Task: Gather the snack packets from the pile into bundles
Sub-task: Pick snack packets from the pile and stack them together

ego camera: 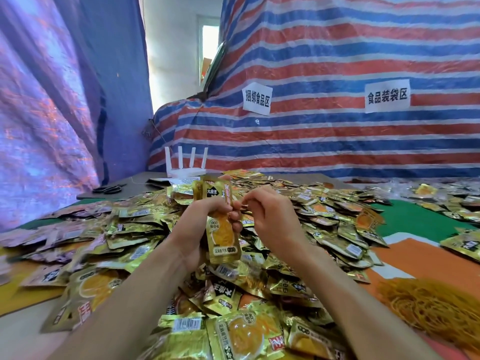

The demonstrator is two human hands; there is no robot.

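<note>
Above littered table [415, 219] by striped tarpaulin [337, 61]: bundle [223, 235] in left hand [197, 229], right hand [272, 216] unclear.

Upright packet bundle [222, 236] above snack pile [324, 224]

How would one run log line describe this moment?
left hand: grips packet stack upright | right hand: curled beside stack, hold unclear | pile: beneath | rubber bands: at right

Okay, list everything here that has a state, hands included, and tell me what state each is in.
left hand: grips the packet stack
packet stack: upright, in hand
right hand: fingers curled beside the stack; pinch unclear
pile: loose, unbundled
rubber bands: loose heap, untouched
router: antennas upright
</note>
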